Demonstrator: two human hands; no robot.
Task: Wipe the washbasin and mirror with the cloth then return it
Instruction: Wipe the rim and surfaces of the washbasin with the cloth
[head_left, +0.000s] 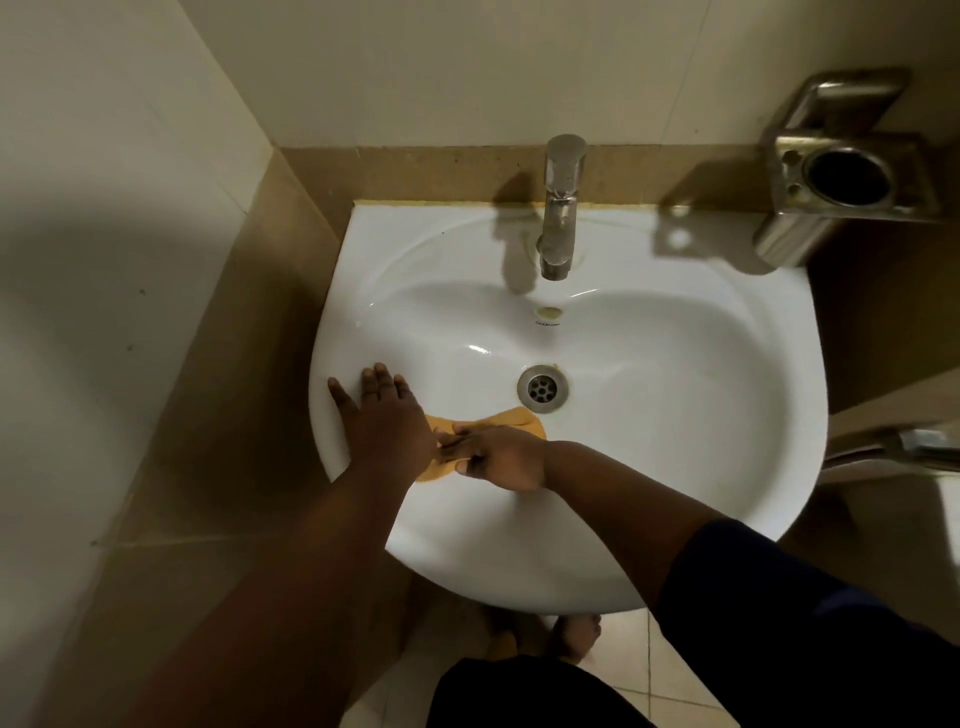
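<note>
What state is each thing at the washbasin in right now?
Orange cloth: lying in the bowl near the drain, pressed under the right hand.
Right hand: fingers on the cloth, grip unclear.
Left hand: open, fingers spread flat on the basin's left slope.
Washbasin: white, no standing water visible.
Tap: no water running.
Drain: open, unplugged.
Metal tumbler holder: wall-mounted, cup looks empty.
</note>
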